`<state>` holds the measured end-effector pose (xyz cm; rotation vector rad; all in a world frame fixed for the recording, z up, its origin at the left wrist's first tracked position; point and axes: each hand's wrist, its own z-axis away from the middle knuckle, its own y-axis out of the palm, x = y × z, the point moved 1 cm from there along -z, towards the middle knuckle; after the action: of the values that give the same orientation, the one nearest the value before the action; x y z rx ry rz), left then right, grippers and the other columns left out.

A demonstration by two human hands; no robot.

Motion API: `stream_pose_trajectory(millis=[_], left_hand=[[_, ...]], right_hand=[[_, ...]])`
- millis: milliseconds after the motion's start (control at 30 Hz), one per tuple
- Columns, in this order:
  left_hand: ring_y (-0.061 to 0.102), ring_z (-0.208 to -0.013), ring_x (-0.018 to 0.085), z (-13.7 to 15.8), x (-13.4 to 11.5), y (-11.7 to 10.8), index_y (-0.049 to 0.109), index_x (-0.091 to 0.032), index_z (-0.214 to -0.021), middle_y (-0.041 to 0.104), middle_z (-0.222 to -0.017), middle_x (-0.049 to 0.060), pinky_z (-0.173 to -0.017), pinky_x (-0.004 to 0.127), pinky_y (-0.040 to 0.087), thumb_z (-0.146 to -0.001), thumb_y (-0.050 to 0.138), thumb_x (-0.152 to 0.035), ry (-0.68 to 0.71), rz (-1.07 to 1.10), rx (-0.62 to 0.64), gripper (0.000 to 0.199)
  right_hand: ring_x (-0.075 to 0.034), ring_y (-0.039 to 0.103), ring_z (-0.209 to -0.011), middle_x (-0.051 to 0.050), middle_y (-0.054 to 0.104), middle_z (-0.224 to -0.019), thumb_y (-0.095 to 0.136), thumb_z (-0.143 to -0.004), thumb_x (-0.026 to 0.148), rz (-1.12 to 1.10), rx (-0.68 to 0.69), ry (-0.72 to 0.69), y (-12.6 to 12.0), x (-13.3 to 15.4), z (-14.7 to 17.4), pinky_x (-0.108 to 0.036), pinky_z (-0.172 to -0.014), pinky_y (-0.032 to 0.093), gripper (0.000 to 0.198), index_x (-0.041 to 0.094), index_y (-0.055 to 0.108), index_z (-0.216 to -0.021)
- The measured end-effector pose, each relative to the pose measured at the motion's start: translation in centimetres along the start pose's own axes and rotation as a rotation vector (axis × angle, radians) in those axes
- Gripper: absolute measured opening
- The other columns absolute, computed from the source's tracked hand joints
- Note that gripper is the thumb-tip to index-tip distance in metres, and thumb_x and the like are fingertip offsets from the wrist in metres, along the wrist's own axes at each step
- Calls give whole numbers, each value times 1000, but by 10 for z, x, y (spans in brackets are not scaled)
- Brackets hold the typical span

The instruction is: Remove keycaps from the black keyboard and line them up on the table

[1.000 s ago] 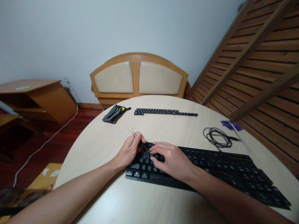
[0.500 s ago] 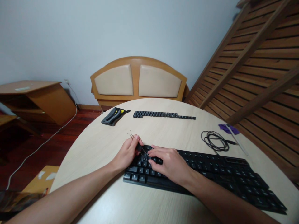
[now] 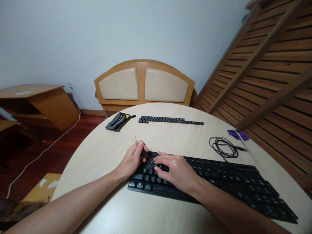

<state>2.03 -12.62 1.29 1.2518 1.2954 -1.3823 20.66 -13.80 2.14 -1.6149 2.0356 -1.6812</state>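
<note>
A black full-size keyboard (image 3: 175, 193) lies across the table in front of me, some of its top-left keycaps gone. In my left hand (image 3: 133, 161) is a keycap puller (image 3: 135, 140), gripped by its dark middle. One pair of its wire loops sticks up past my thumb, while the other pair points down among the keys at the keyboard's left side. Over the letter keys rests my right hand (image 3: 176, 170), palm down, its thumb and fingers bent and apart. Its fingertips are beside the puller's lower wires; whether they touch them I cannot tell.
Loose black keycaps (image 3: 162, 120) stand in rows at the table's far side. Left of them sits a grey and yellow pouch (image 3: 117, 122). The coiled cable (image 3: 223, 148), a purple cloth (image 3: 238, 134) and a thin rod (image 3: 246, 146) lie at the right.
</note>
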Motion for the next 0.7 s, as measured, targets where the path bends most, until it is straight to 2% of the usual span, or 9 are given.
stream_pose_trajectory(millis=[167,300,433,700], left_hand=[[41,-44,10,-1,1,-1,52,-19,-80,53,-51,-5,-44,20,32,-96,37,-56,-19,22,4,43],[43,-42,11,-3,1,-1,52,-19,-78,51,-47,-6,-43,20,33,-95,37,-57,-21,84,-4,45],[44,-42,10,-4,1,0,52,-18,-78,54,-47,-5,-44,19,35,-94,38,-57,-25,54,-23,44],[46,-37,10,-6,1,0,52,-18,-77,50,-45,-7,-42,20,38,-87,45,-64,-18,131,-55,47]], right_hand=[[-21,70,-102,-3,76,-101,63,-84,15,-22,0,3,1,-1,1,-36,-105,48,15,18,74,-93],[-22,69,-106,-3,77,-100,66,-81,14,-83,-53,70,0,-4,2,-33,-98,53,17,20,74,-95],[-22,69,-105,-2,77,-97,67,-78,14,-112,-70,100,0,-6,2,-34,-96,54,17,22,74,-92],[-20,72,-86,-2,76,-91,67,-77,16,-115,-107,211,-5,-3,-5,-32,-85,55,13,21,72,-88]])
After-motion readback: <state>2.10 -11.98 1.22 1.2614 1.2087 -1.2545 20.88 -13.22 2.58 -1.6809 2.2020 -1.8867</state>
